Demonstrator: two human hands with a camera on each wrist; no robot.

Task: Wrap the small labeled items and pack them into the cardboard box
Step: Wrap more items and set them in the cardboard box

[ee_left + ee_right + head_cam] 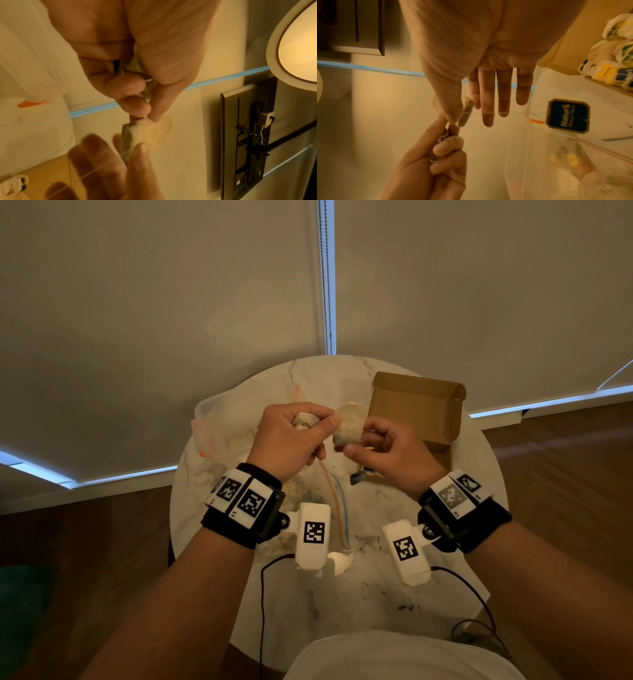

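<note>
A pale tea bag (347, 426) hangs in the air between both hands over the round table. My left hand (327, 419) pinches its left edge with thumb and forefinger, and its other fingers curl round a crumpled pale bundle (305, 419). My right hand (358, 440) pinches the bag's right edge; in the right wrist view the other fingers (503, 97) are straight. A thin string runs from the bag to a dark blue label tag (567, 116). The open cardboard box (416, 409) stands behind my right hand, with several wrapped yellow-labelled items (618, 44) inside.
A clear plastic zip bag (219, 426) with an orange slider lies on the marble table (376, 604) to the left, under my left wrist. Dark crumbs dot the tabletop. Black camera cables trail off the near edge. Window blinds hang behind the table.
</note>
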